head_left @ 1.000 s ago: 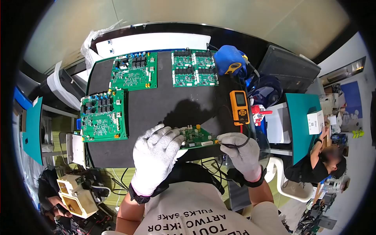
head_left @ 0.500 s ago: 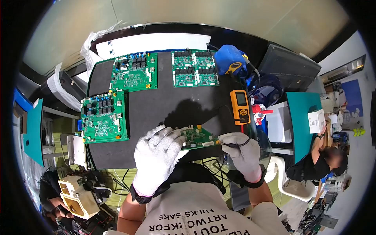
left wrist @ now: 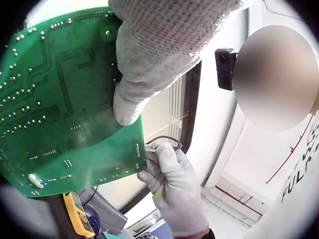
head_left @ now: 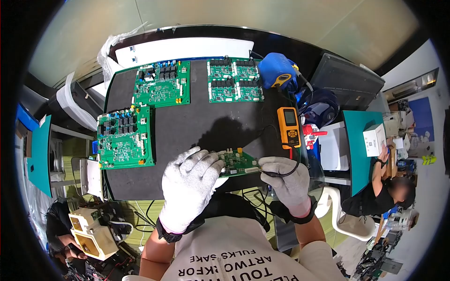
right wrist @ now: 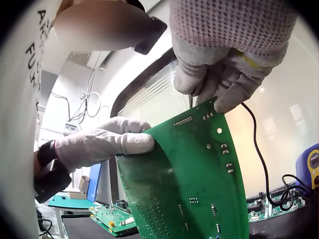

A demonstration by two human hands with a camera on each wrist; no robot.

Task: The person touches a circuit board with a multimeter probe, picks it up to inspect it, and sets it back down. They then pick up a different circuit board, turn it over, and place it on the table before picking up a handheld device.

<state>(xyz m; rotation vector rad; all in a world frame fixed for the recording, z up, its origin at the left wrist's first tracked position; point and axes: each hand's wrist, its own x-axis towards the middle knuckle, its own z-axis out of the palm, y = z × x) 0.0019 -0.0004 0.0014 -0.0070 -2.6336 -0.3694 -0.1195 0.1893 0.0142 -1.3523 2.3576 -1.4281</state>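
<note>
My gloved left hand [head_left: 190,185] grips the left side of a green circuit board [head_left: 239,165], which is held up off the table at its near edge. In the left wrist view its soldered underside [left wrist: 65,124] shows, with the thumb laid flat on it. At the board's right corner, my gloved right hand [head_left: 287,180] pinches a black test lead [head_left: 282,175]. A thin metal tip [right wrist: 191,101] shows between those fingers at the board's edge. An orange handheld meter [head_left: 288,126] lies just beyond the right hand, with a red lead and a black lead by it.
Larger populated boards [head_left: 125,140] lie stacked at the left. A panel of smaller boards [head_left: 235,80] lies at the back, beside a blue device [head_left: 277,70]. Red-handled pliers [head_left: 313,133] stand right of the meter. Another person [head_left: 382,194] sits at the far right.
My right hand has shifted slightly left over the board's right corner, covering more of it. The left hand keeps its grip, and the board stays nearly in place.
</note>
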